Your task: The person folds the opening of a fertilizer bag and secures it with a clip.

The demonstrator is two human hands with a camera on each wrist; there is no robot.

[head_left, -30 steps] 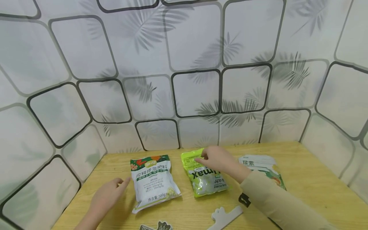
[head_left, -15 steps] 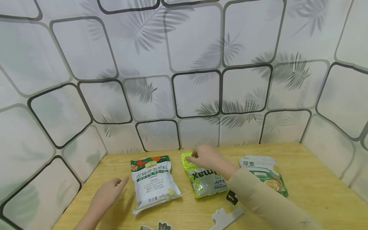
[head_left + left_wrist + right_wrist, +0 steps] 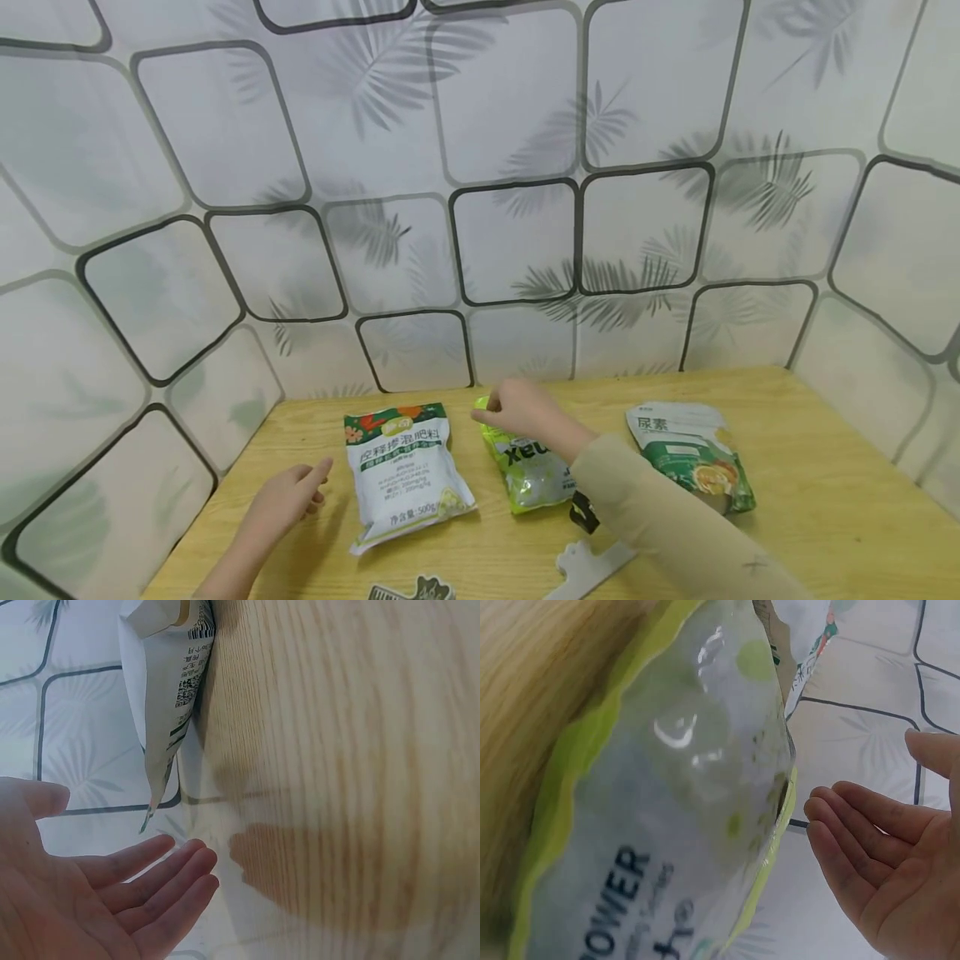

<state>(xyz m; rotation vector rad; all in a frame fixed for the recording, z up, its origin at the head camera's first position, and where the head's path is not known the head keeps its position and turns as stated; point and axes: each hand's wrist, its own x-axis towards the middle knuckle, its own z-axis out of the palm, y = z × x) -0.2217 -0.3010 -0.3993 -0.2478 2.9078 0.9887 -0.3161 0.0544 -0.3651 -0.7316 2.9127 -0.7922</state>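
Observation:
My left hand point(image 3: 281, 502) hovers just left of a white 500 g bag point(image 3: 408, 483) with a green and red floral top and Chinese lettering. In the left wrist view, that hand's fingers point(image 3: 154, 877) are loosely extended, apart from the bag point(image 3: 169, 682). Over the top end of a lime-green bag point(image 3: 528, 479) is my right hand point(image 3: 528, 410), covering part of it. The right wrist view shows this bag point(image 3: 682, 772) close up, with nothing in the loosely bent fingers point(image 3: 840, 847). Whether the right hand touches the bag's top edge, I cannot tell.
A white and green pouch point(image 3: 690, 458) lies on the wooden table point(image 3: 840, 517) at right. A white bag clip point(image 3: 588, 567) and a dark patterned piece point(image 3: 423, 589) lie near the front. Patterned cloth point(image 3: 517, 242) walls the back and sides.
My right hand has moved left over the top of the lime-green bag, its sleeve uncovering more of the pouch at right. My left hand stays nearly in place, its fingers shifting slightly.

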